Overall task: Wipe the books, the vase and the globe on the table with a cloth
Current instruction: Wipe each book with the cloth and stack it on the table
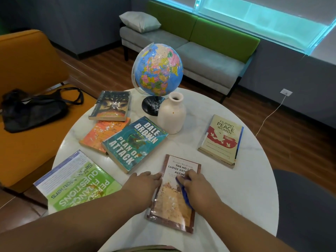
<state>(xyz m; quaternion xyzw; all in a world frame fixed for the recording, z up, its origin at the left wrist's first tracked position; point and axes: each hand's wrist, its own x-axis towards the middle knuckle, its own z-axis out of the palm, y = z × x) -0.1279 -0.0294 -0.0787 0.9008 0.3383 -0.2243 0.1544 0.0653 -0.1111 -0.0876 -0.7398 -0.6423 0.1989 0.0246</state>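
White marble fills the lower middle of the frame, a round table [227,188] with a green-backed sofa [209,51] behind it at upper centre and an orange chair [27,70] holding a black bag [32,110] at the left. We press our right hand [198,188] down on a blue cloth [183,193], fingers curled over it, on the cover of the brown detective novel [171,202] at bottom centre. Our left hand [143,184] lies flat and loose, grasping nothing, its fingertips touching the book's left edge to steady it. Outward from there, the green finance book [78,184] sits at lower left, hanging partly past the table rim. The teal "Plan of Attack" [131,144] rests partly on an orange book [101,133] above centre-left, with a dark paperback [111,105] beyond them. "Filipino Peace Women" [221,139] lies apart at the right. The cream vase [171,115] stands upright just in front of the globe [157,70], touching or nearly touching its black base [151,104]. We judge this the first of many surfaces; white specks show on several covers and on the base. A hard stroke could slide the book on the smooth marble if our left hand lifts. Reaching over later, a sleeve or forearm could tip the narrow-necked vase into the globe, and a nudge could send the overhanging green book to the floor.
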